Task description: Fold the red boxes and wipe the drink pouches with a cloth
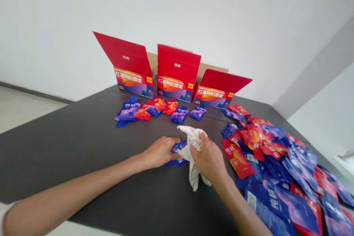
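My left hand (160, 152) is closed on a blue pouch (179, 146), its fingers round the left end. In my right hand (208, 155) a bunched white cloth (192, 136) is gripped, pressed against the right side of that pouch and hiding part of it. More blue shows beneath my left hand, just above the table; I cannot tell whether it belongs to a second pouch. Beyond my hands lie several blue pouches (179, 115) and red pouches (143, 112), in a loose row before the boxes.
Three red boxes with raised lids, a left one (134, 81), a middle one (175, 85) and a right one (214, 95), stand along the back of the dark table (83, 143) by the wall. A big heap of red and blue pouches (273, 169) covers the right side.
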`<action>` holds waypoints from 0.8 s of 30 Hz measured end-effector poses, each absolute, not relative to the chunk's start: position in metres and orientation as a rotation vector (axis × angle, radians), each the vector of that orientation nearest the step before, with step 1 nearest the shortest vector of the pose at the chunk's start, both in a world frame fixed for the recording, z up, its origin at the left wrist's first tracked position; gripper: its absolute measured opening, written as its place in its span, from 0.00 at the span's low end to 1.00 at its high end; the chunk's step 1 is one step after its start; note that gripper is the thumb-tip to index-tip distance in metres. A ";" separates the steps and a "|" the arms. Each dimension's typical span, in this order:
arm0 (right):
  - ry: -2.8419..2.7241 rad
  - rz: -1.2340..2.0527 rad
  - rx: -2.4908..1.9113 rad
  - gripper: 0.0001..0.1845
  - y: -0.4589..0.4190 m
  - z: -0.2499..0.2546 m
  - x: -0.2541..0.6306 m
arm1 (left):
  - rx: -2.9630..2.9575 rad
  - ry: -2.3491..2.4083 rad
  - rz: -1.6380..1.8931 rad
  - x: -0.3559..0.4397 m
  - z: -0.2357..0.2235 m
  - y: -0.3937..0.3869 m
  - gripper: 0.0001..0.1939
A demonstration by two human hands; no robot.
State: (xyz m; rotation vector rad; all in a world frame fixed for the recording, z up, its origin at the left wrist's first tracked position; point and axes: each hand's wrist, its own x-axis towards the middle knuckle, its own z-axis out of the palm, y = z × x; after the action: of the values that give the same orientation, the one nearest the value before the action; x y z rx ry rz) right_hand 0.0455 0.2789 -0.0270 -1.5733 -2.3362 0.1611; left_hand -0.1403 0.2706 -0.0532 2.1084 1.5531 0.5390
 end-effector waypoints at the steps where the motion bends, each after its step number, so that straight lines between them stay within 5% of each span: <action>1: -2.375 0.178 -1.510 0.14 0.276 -0.029 0.039 | 2.123 1.528 0.559 -0.138 -0.054 0.272 0.08; 18: -2.438 -0.059 -1.741 0.12 0.295 -0.032 0.030 | 2.177 1.525 0.546 -0.133 -0.056 0.271 0.06; 24: -2.563 -0.021 -1.525 0.12 0.298 -0.034 0.032 | 2.211 1.498 0.573 -0.133 -0.056 0.272 0.03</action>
State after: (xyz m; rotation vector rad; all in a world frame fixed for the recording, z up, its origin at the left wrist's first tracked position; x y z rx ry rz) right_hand 0.0316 0.2981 -0.0338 -1.5248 -2.5634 -0.0210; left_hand -0.1331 0.2718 -0.0563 2.2107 1.4975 0.5726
